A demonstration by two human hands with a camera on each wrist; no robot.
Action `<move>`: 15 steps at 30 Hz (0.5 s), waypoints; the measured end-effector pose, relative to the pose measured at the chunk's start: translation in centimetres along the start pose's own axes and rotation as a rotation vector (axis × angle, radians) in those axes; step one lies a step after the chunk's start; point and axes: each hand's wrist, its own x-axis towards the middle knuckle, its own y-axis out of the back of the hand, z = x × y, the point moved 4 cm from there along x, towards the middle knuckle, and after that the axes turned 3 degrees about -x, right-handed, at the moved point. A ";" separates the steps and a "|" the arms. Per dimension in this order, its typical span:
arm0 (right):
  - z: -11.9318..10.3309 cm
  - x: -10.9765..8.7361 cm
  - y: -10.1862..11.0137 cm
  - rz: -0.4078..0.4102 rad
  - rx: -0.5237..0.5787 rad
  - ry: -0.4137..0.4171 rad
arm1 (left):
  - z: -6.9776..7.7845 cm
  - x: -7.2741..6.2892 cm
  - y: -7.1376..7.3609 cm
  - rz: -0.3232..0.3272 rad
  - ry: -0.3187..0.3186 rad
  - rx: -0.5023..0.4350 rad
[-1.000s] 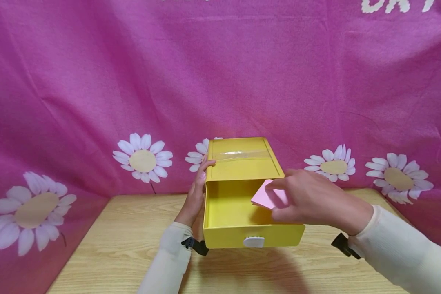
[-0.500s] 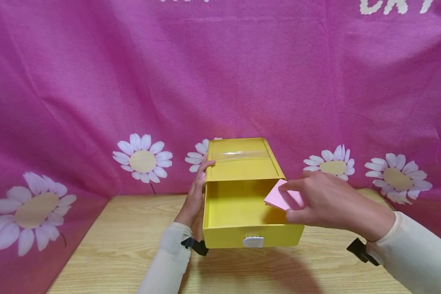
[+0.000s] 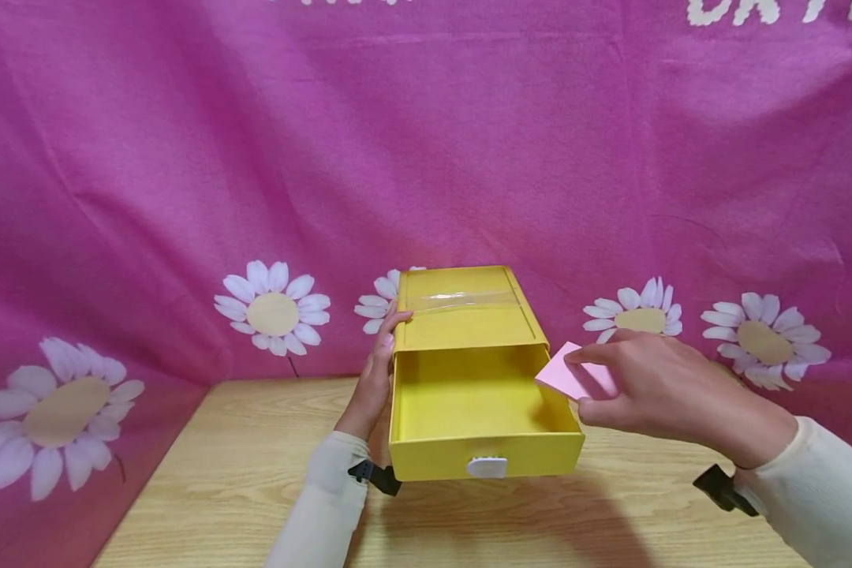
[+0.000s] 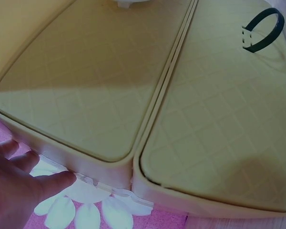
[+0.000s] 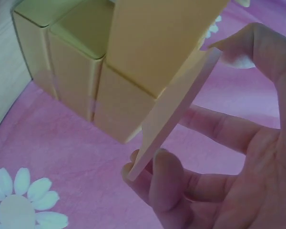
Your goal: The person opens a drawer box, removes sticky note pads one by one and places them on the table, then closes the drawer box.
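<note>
One pink paper pad (image 3: 562,375), tilted, at the right side of a yellow drawer (image 3: 426,460), pinched between thumb and fingers of the right hand (image 3: 670,386), one corner projecting past them toward the drawer; yellow box (image 3: 468,327) behind the drawer; left hand (image 3: 373,388), fingers spread, touching the box.

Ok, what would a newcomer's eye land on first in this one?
Probably the magenta cloth with white daisies, hanging behind the wooden table. Next, the yellow drawer, open toward the camera, with the left hand against its case's left side. Then the pink pad, pinched in the right hand at the drawer's right edge.
</note>
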 end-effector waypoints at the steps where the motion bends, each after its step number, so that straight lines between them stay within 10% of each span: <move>1: 0.2 -0.1 -0.1 -0.003 0.001 -0.007 | 0.0 0.0 0.0 -0.002 -0.004 -0.002; 15: 3.1 -1.3 -1.7 0.013 -0.001 -0.061 | 0.0 0.0 0.1 -0.005 -0.001 -0.021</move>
